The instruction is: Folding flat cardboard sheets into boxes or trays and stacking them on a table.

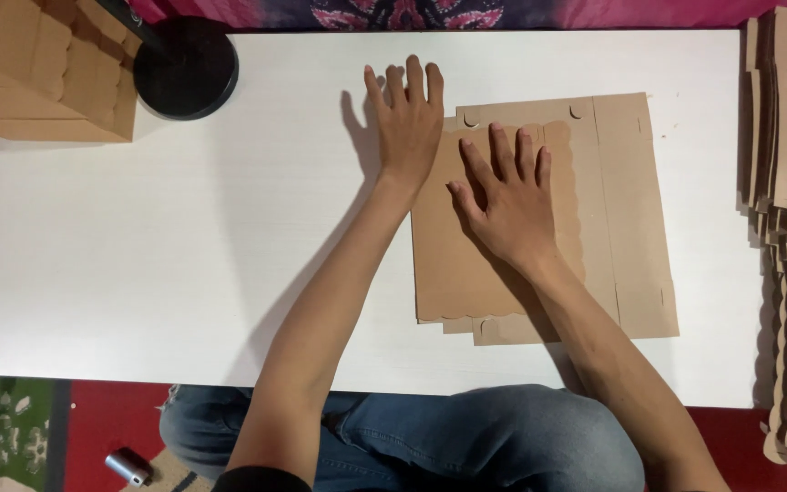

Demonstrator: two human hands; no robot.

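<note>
From the head camera, the right hand (512,196) lies flat with fingers spread, pressing the folded cardboard box blank (539,219) on the white table (138,228). The left hand (407,114), open and gripping nothing, rests palm-down across the blank's upper left edge, forearm extended.

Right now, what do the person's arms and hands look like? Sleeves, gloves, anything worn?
Both forearms are bare. The left hand and right hand have no gloves; no rings or watch show. A dark sleeve edge shows at the left upper arm. Blue jeans below.
</note>
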